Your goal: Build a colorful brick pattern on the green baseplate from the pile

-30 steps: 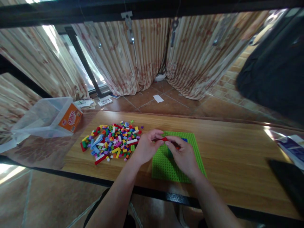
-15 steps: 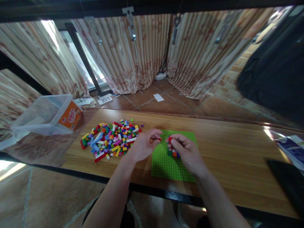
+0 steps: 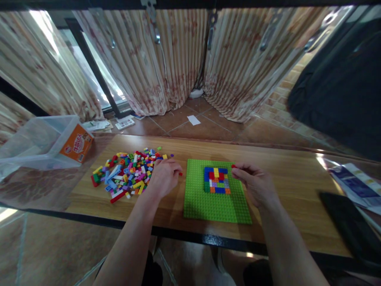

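A green baseplate (image 3: 199, 208) lies on the wooden table, with a square patch of bricks (image 3: 217, 180) in blue, red, yellow, orange, white and other colours on it. Above the plate's right edge, my right hand (image 3: 256, 182) pinches a small red brick (image 3: 234, 167) between thumb and fingertips. My left hand (image 3: 164, 177) is between the plate and the pile of loose bricks (image 3: 127, 174), covering the pile's right side. Its closed fingertips hold another small red brick (image 3: 180, 174).
A clear plastic bin (image 3: 44, 143) with an orange label stands left of the pile. A black flat object (image 3: 345, 222) and printed papers (image 3: 357, 184) lie at the table's right end. Curtains (image 3: 178, 63) hang beyond the table, over a tiled floor.
My hands have moved apart: the left toward the loose pile, the right to the plate's right edge. The brick patch they partly covered now shows fully. The camera view has shifted slightly.
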A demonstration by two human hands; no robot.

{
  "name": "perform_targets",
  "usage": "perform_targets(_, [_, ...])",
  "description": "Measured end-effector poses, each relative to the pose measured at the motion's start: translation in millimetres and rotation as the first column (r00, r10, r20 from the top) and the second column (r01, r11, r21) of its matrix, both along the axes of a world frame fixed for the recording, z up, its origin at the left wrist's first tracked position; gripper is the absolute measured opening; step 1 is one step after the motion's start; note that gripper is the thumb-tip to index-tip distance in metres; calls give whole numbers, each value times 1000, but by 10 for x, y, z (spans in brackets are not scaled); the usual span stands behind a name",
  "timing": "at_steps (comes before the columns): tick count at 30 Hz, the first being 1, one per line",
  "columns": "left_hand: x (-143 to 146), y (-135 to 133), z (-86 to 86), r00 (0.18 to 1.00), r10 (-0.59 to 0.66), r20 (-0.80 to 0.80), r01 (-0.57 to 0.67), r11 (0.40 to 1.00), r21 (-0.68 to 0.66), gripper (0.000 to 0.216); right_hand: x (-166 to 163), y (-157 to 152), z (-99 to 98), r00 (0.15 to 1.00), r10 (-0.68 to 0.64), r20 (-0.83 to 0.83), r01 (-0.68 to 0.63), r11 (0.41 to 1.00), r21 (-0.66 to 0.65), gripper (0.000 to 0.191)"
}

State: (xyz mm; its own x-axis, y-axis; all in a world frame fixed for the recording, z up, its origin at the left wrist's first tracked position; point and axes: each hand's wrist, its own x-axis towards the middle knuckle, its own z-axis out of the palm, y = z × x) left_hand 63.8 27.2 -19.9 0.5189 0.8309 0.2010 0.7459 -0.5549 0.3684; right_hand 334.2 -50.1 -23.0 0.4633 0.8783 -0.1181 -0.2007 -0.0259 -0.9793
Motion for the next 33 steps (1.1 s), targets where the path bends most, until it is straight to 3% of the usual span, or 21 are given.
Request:
perform_targets(9, [-53,9,35,999,34,-27,-33,999,21,20,-5,11,-49,981,47,190,-34,997,-71,27])
perform_targets(16, [-95,41,82,996,82,-25,-82,997,7,13,66,5,-177,851,68,520,-21,995,-97,20])
perform_targets(25, [-123,109,33,983,45,176,-45,999,0,18,-17,2,-150,818,81,569,-47,996,-75,19])
perform_targets(33, [-54,42,47,970,-26,242,24,1000,9,16,-247,-87,-72,768,296,568,-296,950,-95,15])
